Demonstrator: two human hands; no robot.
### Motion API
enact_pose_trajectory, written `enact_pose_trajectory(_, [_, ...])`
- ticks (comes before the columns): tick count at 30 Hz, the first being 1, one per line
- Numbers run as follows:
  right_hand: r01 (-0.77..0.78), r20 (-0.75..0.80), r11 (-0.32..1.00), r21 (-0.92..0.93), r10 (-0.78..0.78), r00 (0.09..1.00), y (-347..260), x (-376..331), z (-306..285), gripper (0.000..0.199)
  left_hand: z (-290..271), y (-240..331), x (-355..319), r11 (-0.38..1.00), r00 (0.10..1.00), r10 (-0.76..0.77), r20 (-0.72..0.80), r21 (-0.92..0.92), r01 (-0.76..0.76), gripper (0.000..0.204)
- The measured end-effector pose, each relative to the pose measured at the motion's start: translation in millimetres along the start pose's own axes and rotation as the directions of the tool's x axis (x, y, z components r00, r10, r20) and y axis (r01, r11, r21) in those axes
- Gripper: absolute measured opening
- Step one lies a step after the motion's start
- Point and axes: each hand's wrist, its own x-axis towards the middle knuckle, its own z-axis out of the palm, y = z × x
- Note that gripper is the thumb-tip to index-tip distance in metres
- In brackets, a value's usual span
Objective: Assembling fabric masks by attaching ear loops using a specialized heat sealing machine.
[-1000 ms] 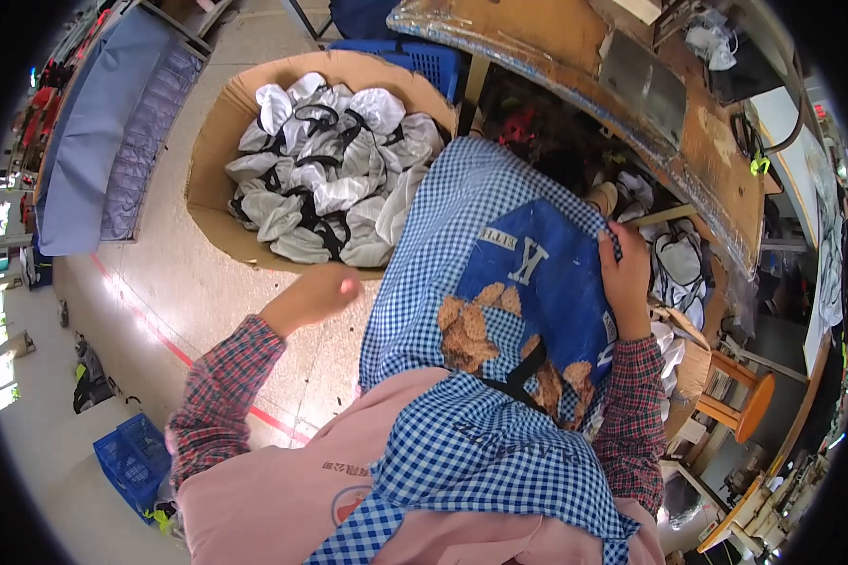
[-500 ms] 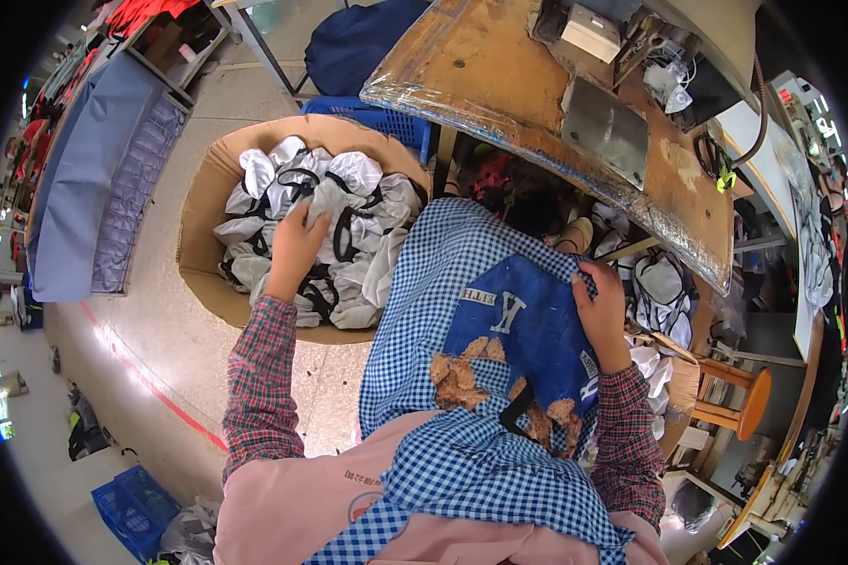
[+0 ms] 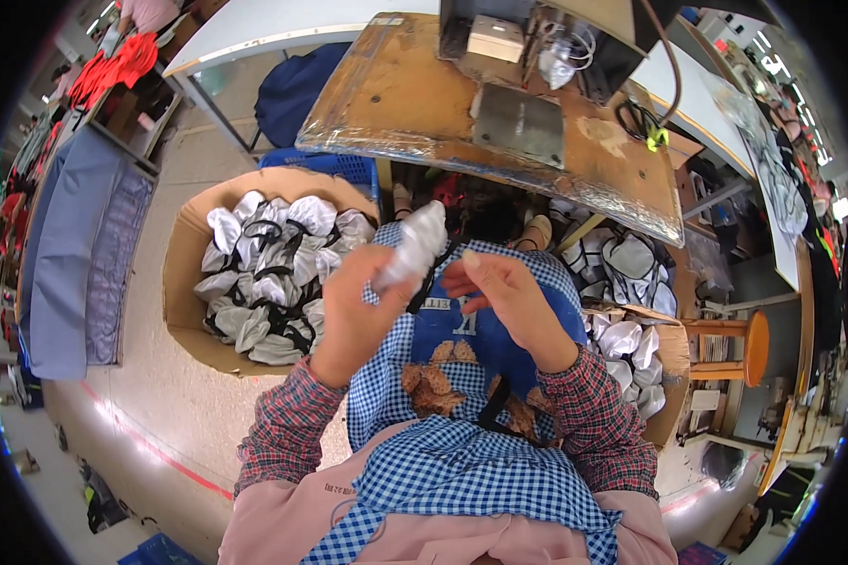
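White fabric piece (image 3: 415,243) with a black strap is what we hold up in our left hand (image 3: 363,301), above our lap and in front of the worn wooden worktable (image 3: 415,104). Our left fingers are closed around its lower end, so the piece stands up and leans a little to the right. Our right hand (image 3: 509,301) is just beside it with the fingers loosely spread; it holds nothing, and we cannot tell if the fingertips touch the strap. Both sleeves are red plaid.

Under our hands lies a blue and white checked apron (image 3: 462,471) with a plain blue patch (image 3: 481,344) in the middle, covering our lap. To our left, on the floor, stands a big cardboard box (image 3: 184,282) full of similar white pieces with black straps. To our right, a second cardboard box (image 3: 674,377) also contains such pieces, and more of them lie under the table edge. On the table we see a grey metal plate (image 3: 518,122) and a dark machine body behind it. A round wooden stool (image 3: 749,348) stands at the far right.
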Motion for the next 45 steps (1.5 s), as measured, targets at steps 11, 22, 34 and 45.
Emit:
enact_pose_trajectory(11, [0.130,-0.105,0.987,-0.090,-0.139,0.985,5,-34,-35,0.026,51,20,-4,0.776,0.726,0.531,0.436,0.093,-0.623,0.033])
enact_pose_trajectory(22, [0.291,-0.198,0.943,0.159,-0.259,0.945,10,-41,-41,0.020,36,38,29,0.981,0.904,-0.091,0.418,-0.117,0.152,0.030])
enact_pose_trajectory(34, [0.128,0.012,0.928,0.351,-0.142,0.990,55,-32,-26,0.027,42,24,33,0.309,0.711,-0.238,0.661,-0.642,0.701,0.032])
enact_pose_trajectory(45, [0.410,0.086,0.856,-0.315,-0.404,0.911,-21,-52,-41,0.039,31,38,54,0.824,0.456,-0.177,0.872,-0.122,0.553,0.040])
